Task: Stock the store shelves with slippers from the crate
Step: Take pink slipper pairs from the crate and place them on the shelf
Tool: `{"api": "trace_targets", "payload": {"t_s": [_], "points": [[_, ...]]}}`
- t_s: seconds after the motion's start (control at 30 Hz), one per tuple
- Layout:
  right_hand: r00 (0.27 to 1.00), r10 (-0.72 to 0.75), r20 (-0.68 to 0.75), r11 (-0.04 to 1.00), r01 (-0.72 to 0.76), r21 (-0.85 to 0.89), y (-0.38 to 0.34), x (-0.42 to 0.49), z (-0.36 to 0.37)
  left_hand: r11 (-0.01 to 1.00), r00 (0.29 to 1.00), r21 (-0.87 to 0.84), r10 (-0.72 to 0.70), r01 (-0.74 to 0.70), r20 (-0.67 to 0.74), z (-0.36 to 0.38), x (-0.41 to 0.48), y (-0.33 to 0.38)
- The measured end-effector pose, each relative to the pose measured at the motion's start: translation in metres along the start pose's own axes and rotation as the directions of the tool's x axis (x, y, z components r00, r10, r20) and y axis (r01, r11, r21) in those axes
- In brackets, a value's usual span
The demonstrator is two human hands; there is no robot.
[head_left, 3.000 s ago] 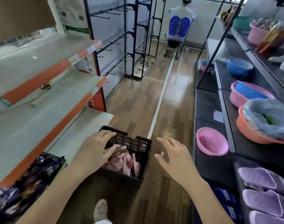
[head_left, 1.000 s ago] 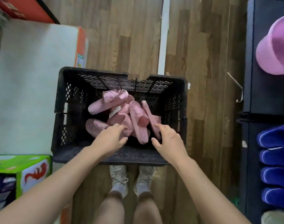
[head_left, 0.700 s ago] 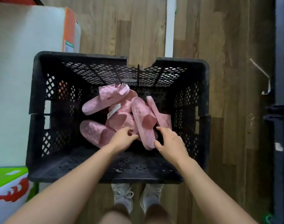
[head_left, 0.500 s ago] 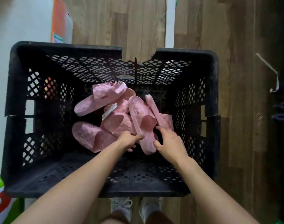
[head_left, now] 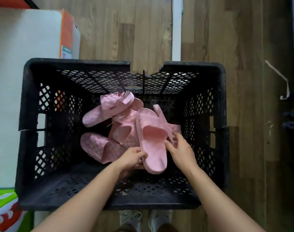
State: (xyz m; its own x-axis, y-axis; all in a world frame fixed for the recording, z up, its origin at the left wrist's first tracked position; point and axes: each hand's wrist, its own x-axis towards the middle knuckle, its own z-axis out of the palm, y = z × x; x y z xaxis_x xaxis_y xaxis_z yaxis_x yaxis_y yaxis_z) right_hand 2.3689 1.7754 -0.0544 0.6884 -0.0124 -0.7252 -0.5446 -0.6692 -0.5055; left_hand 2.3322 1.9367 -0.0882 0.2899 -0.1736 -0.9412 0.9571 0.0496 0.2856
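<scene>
My left hand [head_left: 133, 158] pinches left rim of top slipper [head_left: 153, 139] near heel. My right hand [head_left: 181, 149] clamps edge-on slipper [head_left: 161, 118] just beside, thumb touching top slipper. Both lie mid-floor of crate [head_left: 220, 97], atop pink pile [head_left: 107, 108].

Wood-plank floor [head_left: 143, 30] lies all round. A white strip [head_left: 176, 27] runs along it, straight ahead of the right hand [head_left: 180, 153]. A curled scrap of pale paper [head_left: 284, 81] lies on the planks, well off to that hand's right. A green box [head_left: 4, 203] with red print sits far left of the left hand [head_left: 132, 158], nearer the person. Two pale laced shoes [head_left: 130, 218] stand below both hands.
</scene>
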Motion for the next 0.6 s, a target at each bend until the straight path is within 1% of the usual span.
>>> {"api": "trace_targets", "payload": {"t_s": [0.07, 0.1, 0.17, 0.23, 0.3, 0.37, 0.4, 0.43, 0.47, 0.5, 0.53, 0.57, 0.6], "points": [[0.997, 0.071, 0.024, 0.984, -0.074, 0.159, -0.01, 0.001, -0.001, 0.999, 0.997, -0.032, 0.014, -0.012, 0.074, -0.01, -0.015, -0.001], [0.992, 0.105, 0.064, 0.959, -0.118, 0.259, -0.016, 0.002, 0.0, 0.998, 0.994, -0.058, 0.03, -0.024, 0.105, -0.015, -0.021, -0.001], [0.971, 0.138, 0.196, 0.867, -0.214, 0.451, -0.03, 0.0, -0.002, 0.994, 0.985, -0.09, 0.072, -0.058, 0.157, -0.027, -0.029, -0.003], [0.944, 0.137, 0.3, 0.773, -0.292, 0.564, -0.039, 0.001, 0.0, 0.993, 0.977, -0.108, 0.069, -0.048, 0.2, -0.035, -0.034, -0.004], [0.929, 0.163, 0.333, 0.72, -0.343, 0.603, -0.041, 0.008, 0.006, 0.993, 0.966, -0.106, 0.069, -0.043, 0.249, -0.042, -0.037, -0.004], [0.923, 0.221, 0.314, 0.713, -0.373, 0.594, -0.044, 0.014, 0.013, 0.992, 0.955, -0.12, 0.06, -0.026, 0.289, -0.044, -0.042, 0.0], [0.925, 0.246, 0.291, 0.725, -0.375, 0.578, -0.044, 0.017, 0.016, 0.995, 0.95, -0.099, 0.059, -0.03, 0.307, -0.045, -0.044, 0.002], [0.93, 0.255, 0.264, 0.747, -0.363, 0.556, -0.044, 0.02, 0.018, 0.999, 0.95, -0.035, 0.051, -0.042, 0.309, -0.046, -0.044, 0.004], [0.941, 0.247, 0.231, 0.771, -0.336, 0.541, -0.043, 0.022, 0.019, 0.993, 0.956, 0.099, 0.031, -0.062, 0.291, -0.048, -0.04, 0.005], [0.953, 0.235, 0.19, 0.794, -0.302, 0.528, -0.042, 0.025, 0.019, 0.968, 0.964, 0.226, 0.045, -0.106, 0.261, -0.05, -0.038, 0.01], [0.963, 0.225, 0.145, 0.812, -0.268, 0.518, -0.04, 0.027, 0.017, 0.946, 0.971, 0.285, 0.09, -0.153, 0.222, -0.053, -0.031, 0.014], [0.971, 0.22, 0.093, 0.828, -0.236, 0.509, -0.038, 0.028, 0.014, 0.934, 0.977, 0.304, 0.145, -0.186, 0.154, -0.056, -0.026, 0.021], [0.977, 0.211, 0.031, 0.849, -0.199, 0.489, -0.036, 0.029, 0.01, 0.928, 0.977, 0.309, 0.209, -0.21, 0.037, -0.061, -0.018, 0.028]]}}
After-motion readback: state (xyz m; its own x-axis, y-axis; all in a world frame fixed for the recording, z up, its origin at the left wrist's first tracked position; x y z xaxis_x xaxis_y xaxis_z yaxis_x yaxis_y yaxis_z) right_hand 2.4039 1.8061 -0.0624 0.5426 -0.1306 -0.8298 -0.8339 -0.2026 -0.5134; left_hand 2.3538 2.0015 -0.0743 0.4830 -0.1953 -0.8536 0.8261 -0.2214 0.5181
